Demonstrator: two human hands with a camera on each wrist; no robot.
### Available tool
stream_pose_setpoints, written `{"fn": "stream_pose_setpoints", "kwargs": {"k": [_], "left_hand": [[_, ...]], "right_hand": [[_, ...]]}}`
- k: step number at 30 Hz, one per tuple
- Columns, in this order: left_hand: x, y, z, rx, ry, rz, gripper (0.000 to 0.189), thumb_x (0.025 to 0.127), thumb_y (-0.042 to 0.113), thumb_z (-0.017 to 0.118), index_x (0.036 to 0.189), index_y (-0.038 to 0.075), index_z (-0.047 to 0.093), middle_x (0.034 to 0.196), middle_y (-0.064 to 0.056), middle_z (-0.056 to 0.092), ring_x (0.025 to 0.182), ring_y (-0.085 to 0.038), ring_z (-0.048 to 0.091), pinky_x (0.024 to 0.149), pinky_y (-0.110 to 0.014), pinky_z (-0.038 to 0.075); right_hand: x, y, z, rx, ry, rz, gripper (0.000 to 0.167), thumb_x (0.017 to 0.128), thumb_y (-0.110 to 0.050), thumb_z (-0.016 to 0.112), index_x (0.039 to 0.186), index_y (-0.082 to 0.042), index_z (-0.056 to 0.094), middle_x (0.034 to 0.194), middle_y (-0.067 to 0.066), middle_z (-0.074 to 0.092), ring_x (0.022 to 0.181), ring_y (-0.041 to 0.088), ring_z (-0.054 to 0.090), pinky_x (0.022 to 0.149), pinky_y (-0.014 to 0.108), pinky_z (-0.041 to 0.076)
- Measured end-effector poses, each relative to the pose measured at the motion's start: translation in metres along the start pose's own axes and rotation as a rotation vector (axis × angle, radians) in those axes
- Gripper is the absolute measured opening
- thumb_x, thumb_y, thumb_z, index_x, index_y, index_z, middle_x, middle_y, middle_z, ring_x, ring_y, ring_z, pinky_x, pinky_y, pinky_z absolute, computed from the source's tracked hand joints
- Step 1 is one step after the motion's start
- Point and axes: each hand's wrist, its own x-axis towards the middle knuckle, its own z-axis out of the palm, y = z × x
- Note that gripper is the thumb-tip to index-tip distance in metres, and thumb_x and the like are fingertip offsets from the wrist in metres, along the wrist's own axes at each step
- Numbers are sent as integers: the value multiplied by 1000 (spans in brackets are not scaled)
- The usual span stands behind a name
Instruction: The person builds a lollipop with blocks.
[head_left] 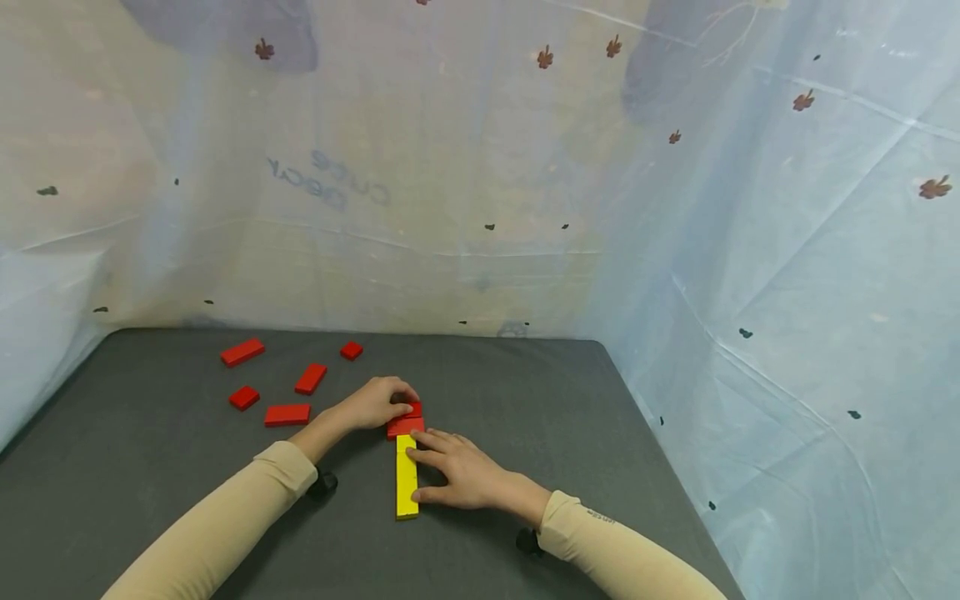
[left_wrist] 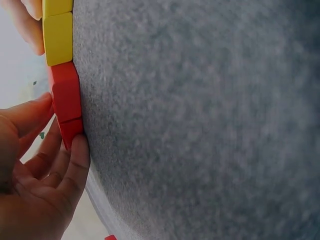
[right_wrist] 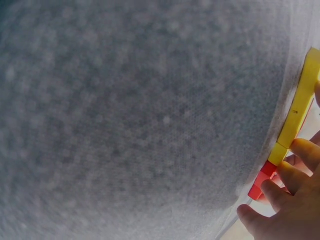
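Note:
My left hand (head_left: 372,403) pinches the far red block (head_left: 415,410) between thumb and fingers. A wider red block (head_left: 405,428) lies against it on the near side; the left wrist view shows the thumb (left_wrist: 42,107) at these red pieces. A short yellow block (head_left: 406,442) and a long yellow block (head_left: 407,483) continue the row toward me, end to end. Beside the row, on its right, my right hand (head_left: 468,472) has its fingers spread, with fingertips at the yellow blocks and near the red one. In the right wrist view the long yellow block (right_wrist: 298,107) shows its side.
Several loose red blocks lie on the left of the dark grey table (head_left: 525,400), among them an oblong one (head_left: 287,415), another oblong one (head_left: 243,352) and a small one (head_left: 352,350). Pale printed sheeting (head_left: 450,167) hangs behind and along the right side.

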Motion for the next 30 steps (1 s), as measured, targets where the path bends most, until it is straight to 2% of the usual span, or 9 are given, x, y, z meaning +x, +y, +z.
{"fn": "stream_pose_setpoints", "kwargs": {"k": [17,23,27,30], "left_hand": [[-1,1,1,15,10,-8,18,91,19,67,108,20,71,107,1,65,99,-18,60,87,-40,51],[-2,-2,1,15,26,19,19,91,20,67,109,20,70,107,1,65,98,-17,60,86,-40,51],[-5,-7,-2,-8,60,39,20,91,22,67,111,20,70,106,4,64,94,-13,60,82,-36,52],[-11,-12,-9,-34,106,66,24,92,22,66,115,16,68,108,2,63,93,-13,60,80,-35,53]], "right_hand": [[2,-1,-1,-10,-7,2,66,92,-60,48,148,-25,39,159,-1,23,146,22,24,114,48,28],[2,-2,-2,-7,-5,4,66,92,-59,50,147,-25,40,159,-1,24,145,22,24,113,48,29],[2,-2,-1,-7,-6,8,65,92,-59,51,147,-25,41,158,-2,24,145,20,25,113,48,30],[2,-3,-1,-2,-10,17,65,92,-60,51,147,-26,41,158,-2,24,145,20,25,113,48,29]]}}
